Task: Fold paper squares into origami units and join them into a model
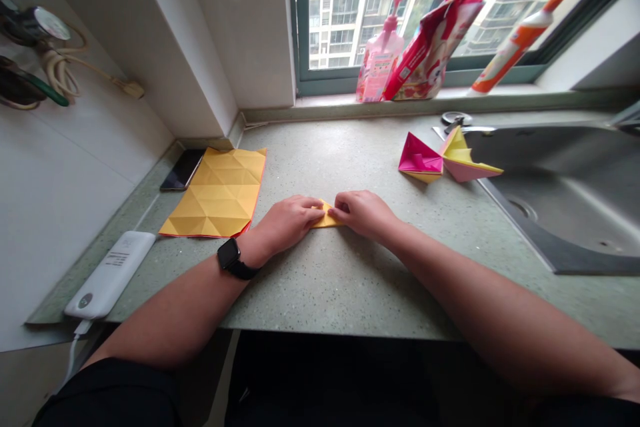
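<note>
A small piece of folded yellow paper lies on the counter between my two hands, partly covered by them. My left hand, with a black watch on its wrist, closes its fingers on the paper's left side. From the right, my right hand pinches the other side with curled fingers. Creased yellow paper sheets with red undersides lie left of my hands. Two folded paper shapes, one magenta and one yellow and pink, stand farther back on the right.
A steel sink is set into the counter at right. A phone and a cabled white power bank lie at left. On the windowsill stand a pink pump bottle, a red bag and an orange-white bottle.
</note>
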`<state>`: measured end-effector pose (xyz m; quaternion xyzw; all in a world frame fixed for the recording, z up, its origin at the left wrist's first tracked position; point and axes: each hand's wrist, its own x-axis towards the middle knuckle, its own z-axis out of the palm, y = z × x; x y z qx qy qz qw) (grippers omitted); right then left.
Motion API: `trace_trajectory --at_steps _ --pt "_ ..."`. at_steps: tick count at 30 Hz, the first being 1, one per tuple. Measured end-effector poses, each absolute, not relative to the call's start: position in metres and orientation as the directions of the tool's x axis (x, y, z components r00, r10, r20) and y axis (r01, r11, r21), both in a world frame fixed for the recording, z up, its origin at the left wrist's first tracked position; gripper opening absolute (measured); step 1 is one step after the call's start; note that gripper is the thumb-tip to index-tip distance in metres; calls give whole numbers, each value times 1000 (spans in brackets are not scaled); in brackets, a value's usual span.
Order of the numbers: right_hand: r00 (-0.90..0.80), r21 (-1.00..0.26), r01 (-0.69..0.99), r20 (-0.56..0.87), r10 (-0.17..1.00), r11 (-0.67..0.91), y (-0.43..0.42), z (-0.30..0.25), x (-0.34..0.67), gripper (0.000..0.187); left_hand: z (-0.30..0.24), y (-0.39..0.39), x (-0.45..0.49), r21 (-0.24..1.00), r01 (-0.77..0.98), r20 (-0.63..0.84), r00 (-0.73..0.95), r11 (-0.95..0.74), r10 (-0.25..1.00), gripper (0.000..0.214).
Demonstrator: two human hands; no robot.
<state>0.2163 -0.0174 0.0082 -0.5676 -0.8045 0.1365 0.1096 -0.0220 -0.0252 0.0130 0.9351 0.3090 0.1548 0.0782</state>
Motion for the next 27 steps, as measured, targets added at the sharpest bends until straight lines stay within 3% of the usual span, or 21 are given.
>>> trace_trajectory --at_steps 17,27 --pt "-348 -394 858 25 937 329 -15 14 234 17 12 -21 -22 275 510 252 780 -815 573 21" --pt "-386 -402 850 -38 922 339 -15 20 234 25 7 -19 -23 268 518 261 773 -813 578 18"
